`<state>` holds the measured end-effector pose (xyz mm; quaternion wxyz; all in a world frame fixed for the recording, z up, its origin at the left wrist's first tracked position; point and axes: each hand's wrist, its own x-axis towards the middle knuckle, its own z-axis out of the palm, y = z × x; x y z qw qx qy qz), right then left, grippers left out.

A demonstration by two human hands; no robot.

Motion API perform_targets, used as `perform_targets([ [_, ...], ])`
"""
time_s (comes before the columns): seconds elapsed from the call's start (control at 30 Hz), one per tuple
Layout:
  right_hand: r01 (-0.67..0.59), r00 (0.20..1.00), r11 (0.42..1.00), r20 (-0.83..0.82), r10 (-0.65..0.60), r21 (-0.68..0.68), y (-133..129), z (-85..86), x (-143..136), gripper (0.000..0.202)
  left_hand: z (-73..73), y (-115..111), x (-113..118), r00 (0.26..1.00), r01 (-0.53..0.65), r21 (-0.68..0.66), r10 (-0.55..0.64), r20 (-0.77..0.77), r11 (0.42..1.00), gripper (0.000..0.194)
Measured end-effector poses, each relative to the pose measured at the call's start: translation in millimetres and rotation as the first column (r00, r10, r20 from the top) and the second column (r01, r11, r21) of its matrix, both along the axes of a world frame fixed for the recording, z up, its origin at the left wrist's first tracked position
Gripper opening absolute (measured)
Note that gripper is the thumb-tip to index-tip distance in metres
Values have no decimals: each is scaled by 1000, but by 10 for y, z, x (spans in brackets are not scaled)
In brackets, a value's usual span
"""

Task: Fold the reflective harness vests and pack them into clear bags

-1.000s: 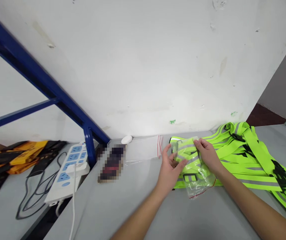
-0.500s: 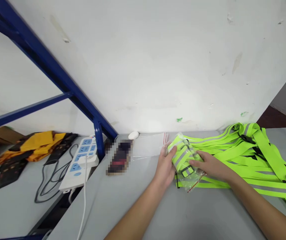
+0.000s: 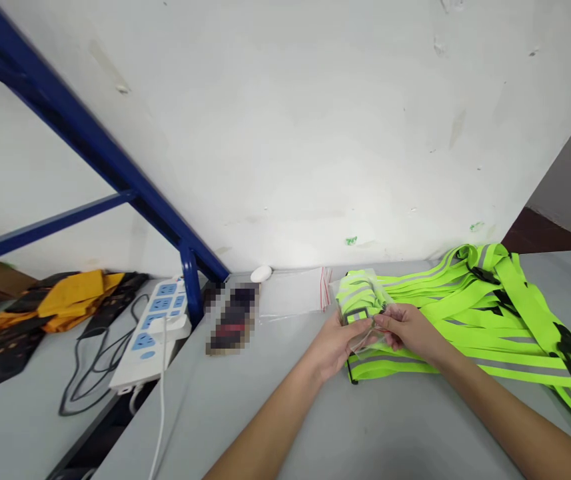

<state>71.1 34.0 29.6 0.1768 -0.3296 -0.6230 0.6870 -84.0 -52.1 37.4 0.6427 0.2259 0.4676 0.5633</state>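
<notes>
One strap is already in its bag, left hand and right hand both pinching that, plus a whole pile of straps left loose.

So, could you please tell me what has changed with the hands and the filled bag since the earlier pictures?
The right hand has come down from the upper right of the filled bag to its near edge. The left hand is there too, their fingertips now close together. Both hold the bag, as before. The strap pile and power strip look unmoved.
</notes>
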Motion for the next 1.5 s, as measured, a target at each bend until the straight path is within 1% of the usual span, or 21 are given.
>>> perform_targets([
  [0.1,-42,999,999,-22,42,-4,30,35,36,36,-32,17,15,997,-63,14,64,-31,998,50],
  [0.2,-109,994,994,-24,110,31,73,63,90,31,-27,26,4,998,-52,68,55,-44,996,55],
  [0.3,-96,995,994,27,95,60,136,70,164,29,8,31,-49,997,-51,61,54,-49,997,59],
  [0.37,-67,997,996,52,65,52,182,70,222,38,26,37,-103,997,-68,27,69,-34,997,55],
  [0.43,-63,998,996,26,61,61,217,74,273,59,34,42,-161,996,-88,3,88,-4,996,47],
  [0.5,-75,997,983,-5,77,168,230,79,303,72,40,39,-210,992,-120,-3,120,26,993,43],
  [0.53,-66,998,960,0,68,271,229,77,306,68,46,35,-227,990,-137,-3,137,36,991,42],
  [0.57,-48,999,919,18,44,392,225,71,302,58,55,29,-240,988,-148,-1,148,42,989,41],
  [0.63,-3,998,783,46,-33,622,216,41,276,33,80,18,-250,989,-139,0,139,42,990,42],
  [0.7,36,996,630,28,-91,776,215,-9,242,17,102,13,-243,991,-127,-6,127,40,992,42],
  [0.73,52,994,563,9,-105,825,218,-36,226,16,107,14,-234,991,-131,-16,131,40,991,41],
  [0.83,106,988,399,-51,-146,911,225,-87,192,21,102,21,-179,971,-236,-38,237,28,971,41],
  [0.9,153,982,299,-111,-155,942,210,-73,175,21,93,13,-116,939,-345,5,345,17,939,51],
  [0.97,227,970,190,-204,-135,955,169,-17,160,17,88,-13,-38,909,-416,103,417,10,904,62],
  [1.07,366,927,61,-358,-114,928,72,107,149,13,77,-69,68,883,-385,366,453,-120,847,68],
  [1.13,432,896,19,-427,-122,902,8,182,158,16,52,-100,103,777,-306,578,549,-308,757,69],
  [1.2,470,876,0,-467,-118,883,-41,226,176,18,14,-117,102,539,-186,717,680,-497,671,70],
  [1.27,480,873,-1,-478,-100,877,-72,235,195,19,-20,-120,73,284,-60,775,755,-591,629,61],
  [1.3,476,877,7,-473,-87,880,-82,228,202,18,-30,-118,53,190,-6,785,772,-607,619,52],
  [1.37,459,888,35,-456,-62,888,-96,202,208,18,-33,-110,12,86,63,796,792,-605,602,32],
  [1.5,435,900,110,-433,-42,894,-123,146,189,19,-10,-92,-55,3,79,803,805,-593,591,17],
])
